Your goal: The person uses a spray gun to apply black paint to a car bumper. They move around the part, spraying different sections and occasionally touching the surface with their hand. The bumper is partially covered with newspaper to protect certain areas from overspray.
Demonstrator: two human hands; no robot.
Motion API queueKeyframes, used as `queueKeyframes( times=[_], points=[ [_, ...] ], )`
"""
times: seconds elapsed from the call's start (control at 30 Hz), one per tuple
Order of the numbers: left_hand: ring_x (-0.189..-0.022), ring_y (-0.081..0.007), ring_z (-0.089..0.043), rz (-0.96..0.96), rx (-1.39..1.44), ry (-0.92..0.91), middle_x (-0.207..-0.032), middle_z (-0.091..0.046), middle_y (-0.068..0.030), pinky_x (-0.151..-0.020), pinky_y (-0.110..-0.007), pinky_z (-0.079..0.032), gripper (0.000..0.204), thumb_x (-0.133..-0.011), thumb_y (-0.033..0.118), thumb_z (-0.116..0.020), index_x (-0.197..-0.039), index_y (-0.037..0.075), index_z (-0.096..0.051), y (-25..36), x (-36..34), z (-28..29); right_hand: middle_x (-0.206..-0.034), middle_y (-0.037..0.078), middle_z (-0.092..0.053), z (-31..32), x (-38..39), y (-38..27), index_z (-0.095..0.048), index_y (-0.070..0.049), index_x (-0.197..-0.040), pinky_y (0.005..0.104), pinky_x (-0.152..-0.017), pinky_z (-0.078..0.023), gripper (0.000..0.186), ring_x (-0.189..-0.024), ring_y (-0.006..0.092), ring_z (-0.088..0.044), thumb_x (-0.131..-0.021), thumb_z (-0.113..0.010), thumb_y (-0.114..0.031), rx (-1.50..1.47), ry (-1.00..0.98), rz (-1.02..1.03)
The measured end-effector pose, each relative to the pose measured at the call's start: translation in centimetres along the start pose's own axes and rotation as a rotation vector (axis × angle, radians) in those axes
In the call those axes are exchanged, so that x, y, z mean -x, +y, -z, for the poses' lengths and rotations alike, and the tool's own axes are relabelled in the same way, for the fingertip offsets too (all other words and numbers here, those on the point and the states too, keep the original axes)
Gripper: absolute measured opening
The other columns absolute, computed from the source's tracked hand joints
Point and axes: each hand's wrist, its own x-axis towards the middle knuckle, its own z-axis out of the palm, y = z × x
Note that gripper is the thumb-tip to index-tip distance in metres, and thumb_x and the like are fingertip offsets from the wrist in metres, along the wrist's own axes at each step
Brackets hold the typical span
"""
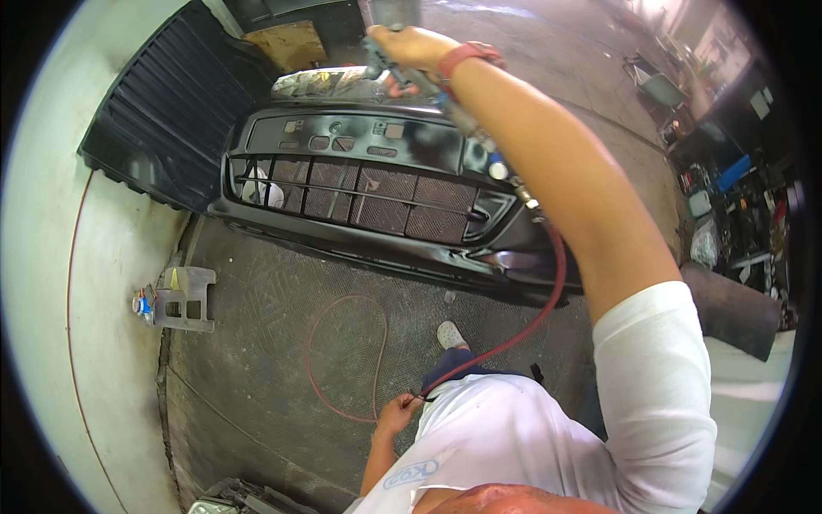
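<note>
1. Up past the far edge of the black bumper (445, 141), our right hand (419, 49) is wrapped around a metal spray gun (377, 60). It's pretty blurry up there, so we can't tell if the trigger's squeezed.
2. The bumper sits right in front of us, long side across our view, gridded opening facing up. Probably laid out that way so we can reach its whole length from one side. What props it up is hidden.
3. Down by our waist, the left hand (396, 413) has its fingers closed on the red hose (561, 265). Our guess: that keeps the slack off the bumper and takes some drag off the gun.
4. The hose hangs from a shiny coupling (528, 200) below our right forearm, then swings in a curve back to our left hand. A thin loop (310, 343) of it lies on the floor, likely spare length.
5. Pose-wise, our right arm is way out, forward and angled across to the left, elbow only a bit bent, red wristband (467, 56) at the wrist. Looks like a stretch.
6. Left arm's the opposite: low, tucked near the white shirt (505, 428), wrist just beside our hip.
</note>
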Motion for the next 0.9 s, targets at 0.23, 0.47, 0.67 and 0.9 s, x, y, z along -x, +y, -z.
queueKeyframes(
  times=[0.23,0.47,0.67,0.9],
  points=[
    [-0.080,-0.0138,-0.061,0.023,0.204,0.176,-0.088,-0.072,-0.0029,-0.077,-0.032,-0.051,0.025,-0.103,0.027,-0.072,-0.107,0.003,-0.074,2.2,-0.4,-2.2,-0.081,0.014,-0.074,-2.9,-5.0,-4.0,-0.068,0.001,-0.114,0.0276,-0.045,-0.052,0.069,-0.065,0.0182,-0.073,-0.110,-0.040,-0.062,-0.184,-0.136,0.090],
    [-0.084,-0.0132,-0.065,-0.039,0.193,0.113,-0.091,-0.076,-0.0042,-0.079,-0.032,-0.052,0.024,-0.103,0.028,-0.072,-0.108,0.005,-0.077,8.4,-1.7,-4.5,-0.085,0.015,-0.075,8.7,-2.3,5.0,-0.065,0.002,-0.121,0.0274,-0.046,-0.053,0.066,-0.065,0.0182,-0.073,-0.111,-0.040,-0.058,0.048,-0.170,0.033],
    [-0.095,-0.0234,-0.076,0.009,0.042,0.087,-0.104,-0.081,-0.0113,-0.084,-0.035,-0.054,0.022,-0.104,0.025,-0.071,-0.112,0.005,-0.078,13.8,-2.8,-9.7,-0.081,0.013,-0.073,19.3,2.4,14.7,-0.068,0.001,-0.116,0.0266,-0.044,-0.050,0.065,-0.068,0.0167,-0.072,-0.110,-0.042,-0.059,0.000,-0.045,-0.077],
    [-0.087,-0.0279,-0.073,0.122,-0.017,0.204,-0.095,-0.078,-0.0133,-0.080,-0.038,-0.054,0.039,-0.098,0.044,-0.076,-0.108,0.006,-0.078,23.9,-0.2,-18.5,-0.086,0.014,-0.073,30.4,3.2,22.9,-0.067,0.001,-0.117,0.0313,-0.050,-0.052,0.065,-0.071,0.0193,-0.073,-0.109,-0.042,-0.059,0.037,0.015,-0.138]
  ],
)
